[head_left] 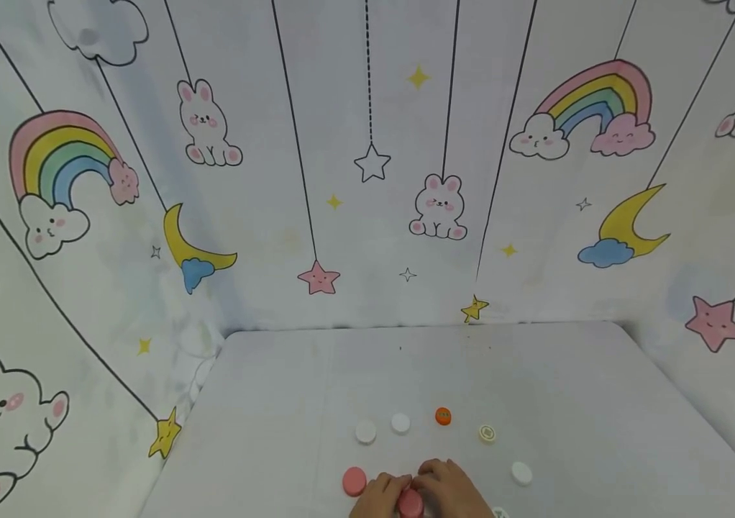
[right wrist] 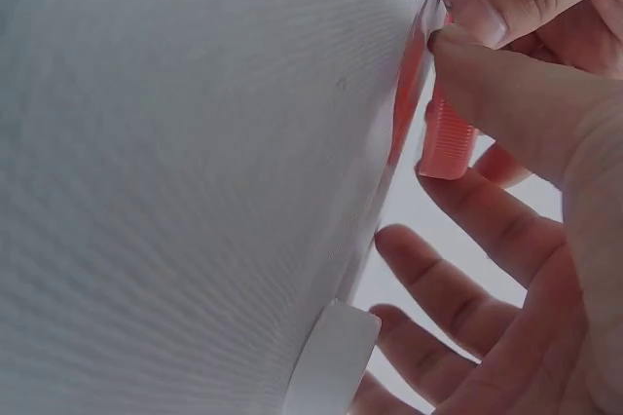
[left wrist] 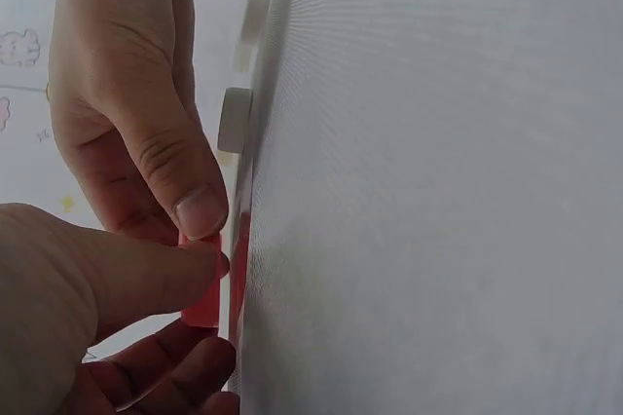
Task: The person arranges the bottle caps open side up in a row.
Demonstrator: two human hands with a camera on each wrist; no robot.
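Note:
Low in the head view, both hands meet around a red bottle cap (head_left: pixel 411 505) with a ridged side, seen edge-on in the right wrist view. My left hand (head_left: pixel 380 496) pinches it from the left, its thumb across the cap in the left wrist view. From the right, my right hand (head_left: pixel 450 491) also holds the cap between thumb and fingers; its other fingers spread loosely in the right wrist view. The cap is just over the white table, which shows a red tint beside it. A second red cap (head_left: pixel 354 481) lies just left of the left hand.
Other caps form an arc on the white table (head_left: pixel 264 432): two white ones (head_left: pixel 365 432), an orange one (head_left: pixel 443 416), a pale one with a printed mark (head_left: pixel 487 433), and another white one (head_left: pixel 521 473). Another marked cap (head_left: pixel 500 513) is partly cut off. Patterned cloth walls (head_left: pixel 367 237) surround the table.

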